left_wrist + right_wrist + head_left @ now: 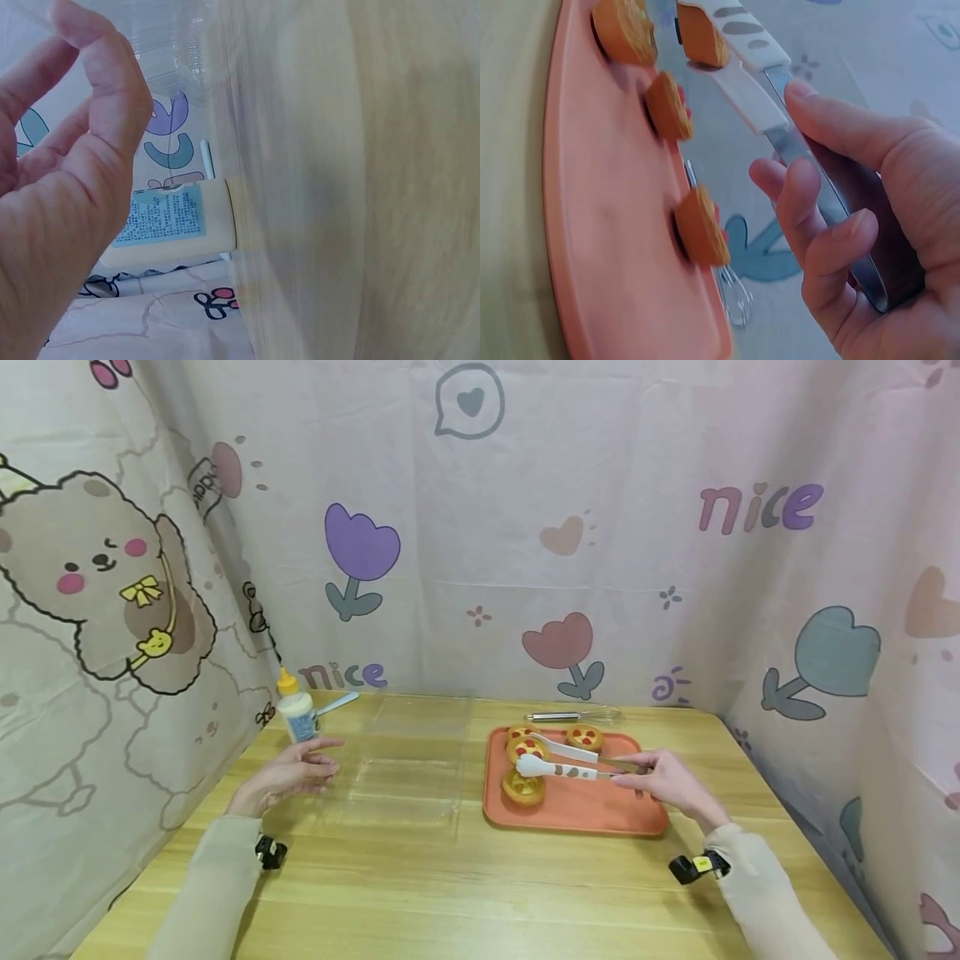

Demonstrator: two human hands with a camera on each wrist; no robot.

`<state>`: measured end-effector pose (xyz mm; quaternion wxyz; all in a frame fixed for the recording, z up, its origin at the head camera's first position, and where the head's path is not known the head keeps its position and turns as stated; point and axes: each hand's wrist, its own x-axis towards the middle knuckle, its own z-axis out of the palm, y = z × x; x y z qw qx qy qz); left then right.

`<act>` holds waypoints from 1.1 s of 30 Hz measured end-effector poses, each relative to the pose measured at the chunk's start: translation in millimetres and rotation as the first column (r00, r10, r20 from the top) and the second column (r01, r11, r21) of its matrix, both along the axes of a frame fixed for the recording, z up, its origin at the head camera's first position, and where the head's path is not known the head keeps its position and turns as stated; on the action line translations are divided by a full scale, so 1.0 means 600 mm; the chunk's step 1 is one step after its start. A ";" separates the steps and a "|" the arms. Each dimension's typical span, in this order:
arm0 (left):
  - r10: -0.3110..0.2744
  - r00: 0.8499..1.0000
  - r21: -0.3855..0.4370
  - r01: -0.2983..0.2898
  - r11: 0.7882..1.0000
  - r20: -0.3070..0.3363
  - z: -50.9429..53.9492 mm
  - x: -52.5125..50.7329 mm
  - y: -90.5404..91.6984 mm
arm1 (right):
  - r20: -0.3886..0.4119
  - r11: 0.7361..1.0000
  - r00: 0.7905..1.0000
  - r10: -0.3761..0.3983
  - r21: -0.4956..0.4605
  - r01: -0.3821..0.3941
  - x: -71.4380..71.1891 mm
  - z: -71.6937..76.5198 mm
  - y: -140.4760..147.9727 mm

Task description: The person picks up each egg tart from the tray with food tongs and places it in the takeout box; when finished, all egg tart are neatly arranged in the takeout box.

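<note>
My right hand [671, 785] grips metal tongs [832, 199] with white paw-shaped tips. Between those tips sits a small toy tart with red pieces on top [527, 748], held above the orange tray [600, 806]. Other tarts lie on the tray: a yellow-topped one [523, 787] at the front left, a red-topped one [584, 737] at the back, and another [521, 732] partly covered by the held tart. My left hand [288, 775], fingers loosely bent, is at the left side of a clear plastic box [405, 789]. Whether its fingertips touch the plastic is hard to tell.
A glue-like bottle with a yellow cap [297, 708] stands behind my left hand, with a pale blue stick-like tool [339, 702] beside it. Behind the tray lies a wire whisk [573, 716]. Printed curtains [465, 527] hang along the table's back and sides.
</note>
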<state>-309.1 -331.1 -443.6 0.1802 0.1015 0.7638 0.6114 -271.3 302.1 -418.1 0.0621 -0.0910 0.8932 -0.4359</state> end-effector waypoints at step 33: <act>-0.021 1.000 0.006 0.021 1.000 -0.004 0.001 -0.002 0.001 | -0.032 0.996 0.997 0.066 -0.062 -0.068 -0.036 0.004 -0.121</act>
